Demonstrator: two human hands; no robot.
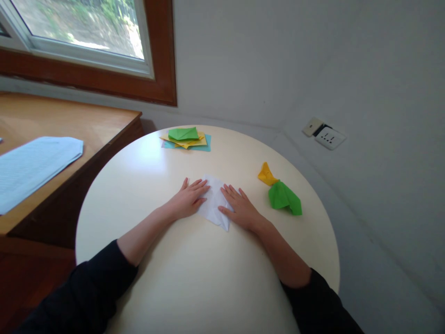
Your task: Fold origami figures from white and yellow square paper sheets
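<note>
Nearest the camera, two forearms in dark sleeves reach forward over a round cream table (194,278). Both hands lie palm down, fingers extended and flat, grasping nothing. The left hand (187,198) presses on the left edge of a white paper (214,204); the right hand (239,208) presses on its right edge. The white paper lies flat on the table, roughly at its centre, between the two hands and touching both. It is folded to an angular shape with one corner pointing toward the person. Count: one white sheet.

No container of any kind is in view on the table; all paper lies directly on the surface.

To the right of the right hand, apart from it, lie two folded pieces: one green folded piece (284,198) and, touching its far end, one yellow folded piece (266,175).

Farther off, near the table's back edge, sits a paper stack (187,139): a green folded piece on top, yellow sheets beneath, a teal sheet at the bottom. The exact number of yellow sheets cannot be told.

To the left, a wooden desk (83,125) stands against the table, carrying one printed document (34,164). On the far right wall there is one wall socket (325,134). A window (86,32) with a wooden frame stands above the desk.
</note>
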